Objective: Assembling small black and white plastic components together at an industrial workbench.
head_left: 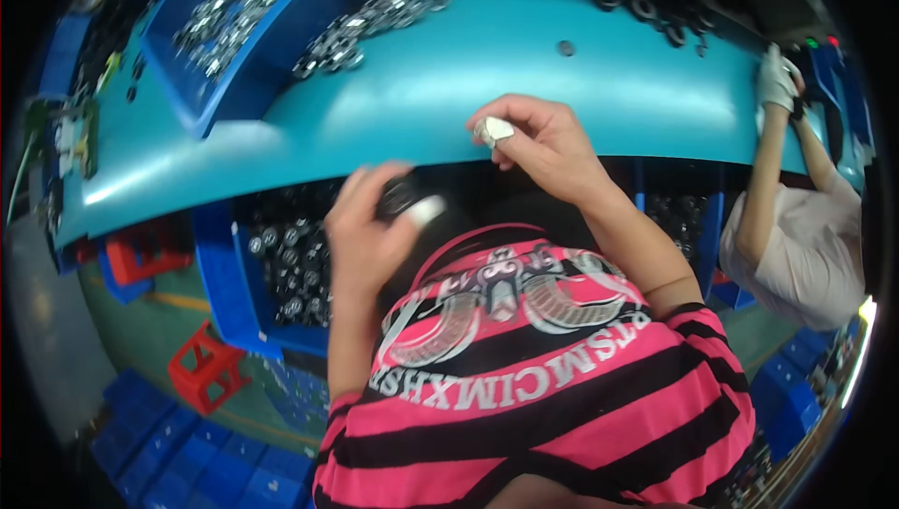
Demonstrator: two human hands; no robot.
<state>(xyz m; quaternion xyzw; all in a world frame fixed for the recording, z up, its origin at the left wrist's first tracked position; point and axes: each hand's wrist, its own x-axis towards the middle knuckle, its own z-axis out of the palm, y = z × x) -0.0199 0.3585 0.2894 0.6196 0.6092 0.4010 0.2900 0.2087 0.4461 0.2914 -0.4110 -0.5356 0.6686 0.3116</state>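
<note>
**Two hands, small parts at the table edge**

The right hand (548, 148) pinches a small pale, blocky piece (493, 131) between thumb and forefinger, the other fingers curled in; the piece sits just over the near edge of the table. The left hand (367, 223) is blurred, its fingers bent around a dark round part (398, 198), one fingertip wrapped in white tape (426, 211); it hovers below the table rim, above a blue bin (225, 284) of shiny metal rings. The table (449, 88) is smooth, glossy turquoise. On it stand two blue trays (243, 69) heaped with silvery rings, too many to count. A co-worker's gloved hand (775, 78) rests at the far right edge.
</note>
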